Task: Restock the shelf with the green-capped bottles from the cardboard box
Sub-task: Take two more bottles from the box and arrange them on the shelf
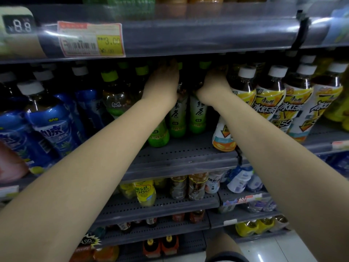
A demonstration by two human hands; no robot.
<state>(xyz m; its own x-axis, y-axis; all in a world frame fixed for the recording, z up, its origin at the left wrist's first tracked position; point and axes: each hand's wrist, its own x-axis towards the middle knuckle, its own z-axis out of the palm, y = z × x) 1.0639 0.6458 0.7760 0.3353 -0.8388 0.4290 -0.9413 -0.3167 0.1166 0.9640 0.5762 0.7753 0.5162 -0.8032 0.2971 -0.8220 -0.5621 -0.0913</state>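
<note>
Head view: both arms reach deep into the grey perforated metal shelf [181, 154]. Left hand [164, 80] and right hand [213, 82] each sit on the upper part of a green-labelled, green-capped tea bottle [178, 114], prob. pushing them back into the row w/ others. Fingers in shadow, so grip can't tell. Wrists bent down, forearms near-straight. Cardboard box not in view.

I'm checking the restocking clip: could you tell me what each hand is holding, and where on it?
Each hand grips one green-capped bottle by its upper part: left hand on the left bottle, right hand on the right bottle.
</note>
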